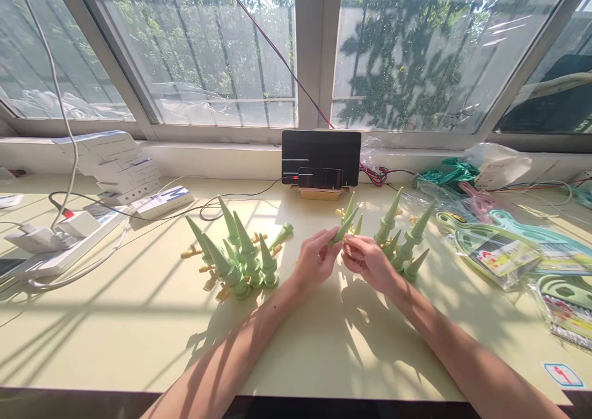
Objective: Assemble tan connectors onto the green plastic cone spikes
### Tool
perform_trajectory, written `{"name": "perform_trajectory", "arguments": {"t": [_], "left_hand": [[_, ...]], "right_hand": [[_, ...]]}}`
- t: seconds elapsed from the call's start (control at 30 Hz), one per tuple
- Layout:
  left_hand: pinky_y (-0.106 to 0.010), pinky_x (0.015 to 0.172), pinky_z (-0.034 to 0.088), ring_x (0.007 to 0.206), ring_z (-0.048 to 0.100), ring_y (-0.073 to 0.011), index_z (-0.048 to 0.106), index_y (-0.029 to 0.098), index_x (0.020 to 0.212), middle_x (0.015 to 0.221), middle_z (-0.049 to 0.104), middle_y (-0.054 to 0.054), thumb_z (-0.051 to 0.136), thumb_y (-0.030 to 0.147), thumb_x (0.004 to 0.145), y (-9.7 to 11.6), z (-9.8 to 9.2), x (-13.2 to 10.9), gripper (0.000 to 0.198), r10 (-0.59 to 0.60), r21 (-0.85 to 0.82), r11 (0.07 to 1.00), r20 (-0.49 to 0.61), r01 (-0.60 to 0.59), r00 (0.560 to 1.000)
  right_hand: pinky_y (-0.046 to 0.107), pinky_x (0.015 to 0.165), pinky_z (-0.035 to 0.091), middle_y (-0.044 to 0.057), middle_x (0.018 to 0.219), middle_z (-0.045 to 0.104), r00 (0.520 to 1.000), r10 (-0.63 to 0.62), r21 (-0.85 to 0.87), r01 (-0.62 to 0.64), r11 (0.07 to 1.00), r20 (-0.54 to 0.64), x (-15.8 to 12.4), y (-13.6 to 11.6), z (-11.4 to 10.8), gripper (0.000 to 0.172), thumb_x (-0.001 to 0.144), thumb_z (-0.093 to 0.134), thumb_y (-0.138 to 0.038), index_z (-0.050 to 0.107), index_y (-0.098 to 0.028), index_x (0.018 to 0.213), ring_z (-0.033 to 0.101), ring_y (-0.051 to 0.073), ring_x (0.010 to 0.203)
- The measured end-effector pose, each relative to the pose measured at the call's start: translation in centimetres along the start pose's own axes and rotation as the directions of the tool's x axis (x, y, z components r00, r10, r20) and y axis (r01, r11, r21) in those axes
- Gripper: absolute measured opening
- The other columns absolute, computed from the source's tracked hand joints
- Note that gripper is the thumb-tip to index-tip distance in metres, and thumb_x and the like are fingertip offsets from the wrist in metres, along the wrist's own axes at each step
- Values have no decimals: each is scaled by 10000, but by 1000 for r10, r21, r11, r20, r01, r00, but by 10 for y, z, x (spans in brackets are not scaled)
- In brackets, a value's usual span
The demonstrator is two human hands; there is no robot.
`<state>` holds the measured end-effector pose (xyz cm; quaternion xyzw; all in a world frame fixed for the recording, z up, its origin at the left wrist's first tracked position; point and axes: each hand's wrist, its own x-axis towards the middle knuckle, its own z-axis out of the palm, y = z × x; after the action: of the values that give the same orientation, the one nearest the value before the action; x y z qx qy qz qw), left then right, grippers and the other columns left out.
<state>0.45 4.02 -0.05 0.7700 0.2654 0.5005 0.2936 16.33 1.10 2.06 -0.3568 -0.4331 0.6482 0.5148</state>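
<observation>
My left hand (pixel 315 257) is closed on a pale green pointed cone piece (pixel 346 224), its tip up and to the right. My right hand (pixel 367 261) meets it from the other side, fingers pinched on a small yellow piece at the cone's base; the fingers hide most of it. To the left stands a cluster of similar green cones (pixel 247 255) with yellow pegs sticking out sideways. One more green piece (pixel 282 235) lies tilted behind that cluster. Beyond and right of my right hand is a second group of green cones (pixel 409 243), some with yellow pegs.
A tablet (pixel 321 150) with a phone (pixel 320 178) before it leans at the window. White boxes (pixel 124 166), a power strip (pixel 69 246) and cables occupy the left. At right lie packaged green plastic items (pixel 494 255) and a numbered sticker (pixel 563 374) near the table edge.
</observation>
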Motion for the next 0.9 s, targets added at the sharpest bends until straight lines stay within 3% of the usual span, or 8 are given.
{"name": "perform_trajectory", "arguments": {"t": [0.17,0.27,0.33,0.43,0.5,0.57,0.77,0.9], "left_hand": [[-216,526,417,613,500,-98,686,167,1176,890,671,-72,535,337,974,2,-1,-1,304,-45,25,999,-6,45,999],[-219,523,389,585,462,-93,689,157,1133,807,646,-48,521,357,980,4,-1,-1,303,-80,25,996,3,80,997],[-217,517,370,576,443,-91,694,144,1069,751,617,-33,510,372,983,5,-1,-1,305,-103,20,995,15,103,995],[-213,501,339,560,404,-84,693,131,974,686,565,-12,500,397,984,6,-1,-1,329,-122,13,992,25,122,992],[-210,496,333,554,391,-83,692,129,956,660,538,-2,500,413,982,7,-1,-2,344,-129,12,992,22,128,991],[-208,496,339,549,393,-84,697,130,974,650,530,2,498,430,979,8,-1,-2,359,-132,9,991,20,132,991],[-212,534,403,590,475,-105,713,152,1119,690,586,-18,465,469,986,11,0,0,424,-114,-14,993,-1,114,993],[-207,530,393,585,451,-99,691,175,1218,693,571,-9,434,451,1002,8,-1,1,435,-102,-2,995,16,102,995]], "right_hand": [[240,439,171,-87,508,255,991,-119,-112,111,987,-66,0,4,4,429,882,645,-487,480,-192,618,254,70,437],[252,448,206,-71,518,314,970,-237,-310,211,927,-48,-1,7,1,439,941,566,-502,476,-197,639,283,82,447],[261,465,233,-60,520,351,947,-322,-479,272,835,-23,-2,7,-2,432,976,511,-499,496,-197,667,307,92,455],[270,503,265,-48,553,380,889,-456,-706,352,615,46,-2,8,-8,396,1004,465,-455,516,-196,709,342,110,496],[271,525,276,-45,572,373,846,-521,-800,386,460,109,-2,8,-10,385,1014,441,-413,493,-199,700,340,114,520],[266,535,287,-45,580,367,816,-558,-837,407,367,152,-1,8,-10,382,1022,417,-377,458,-204,683,332,115,530],[252,516,285,-55,570,340,785,-601,-845,420,332,154,-1,8,-7,389,1031,396,-342,361,-220,664,313,109,511],[256,511,276,-54,562,332,761,-630,-860,418,293,155,-2,7,-7,390,1029,393,-332,327,-226,659,311,113,506]]}}
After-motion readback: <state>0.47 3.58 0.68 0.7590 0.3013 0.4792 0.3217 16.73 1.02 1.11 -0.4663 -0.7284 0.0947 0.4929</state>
